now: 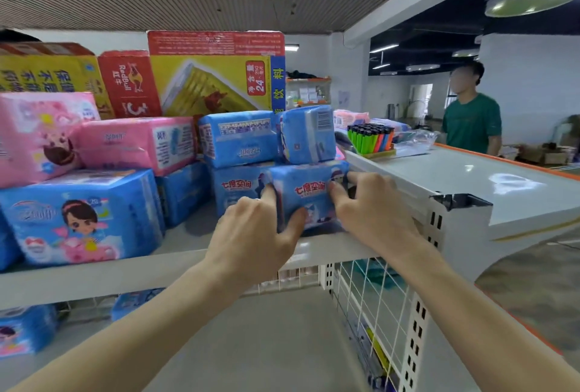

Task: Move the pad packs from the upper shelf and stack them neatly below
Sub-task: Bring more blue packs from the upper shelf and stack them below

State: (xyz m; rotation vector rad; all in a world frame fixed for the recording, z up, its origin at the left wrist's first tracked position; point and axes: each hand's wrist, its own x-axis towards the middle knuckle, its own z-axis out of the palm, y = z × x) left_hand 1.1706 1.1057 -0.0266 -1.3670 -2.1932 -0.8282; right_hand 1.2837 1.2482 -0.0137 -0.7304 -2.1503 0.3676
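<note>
The blue pad pack [309, 197] sat between left hand [260, 231] and right hand [370, 212], both curled around its sides, likely for lifting off the upper shelf [157, 269].

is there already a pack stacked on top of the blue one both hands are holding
Yes, a smaller blue pack sits on top of the held blue pack, which the left hand and right hand grip.

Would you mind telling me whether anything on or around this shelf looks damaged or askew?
Yes: the black corner cap on the counter looks torn and jagged, and the small blue pack sits tilted atop the stack.
</note>
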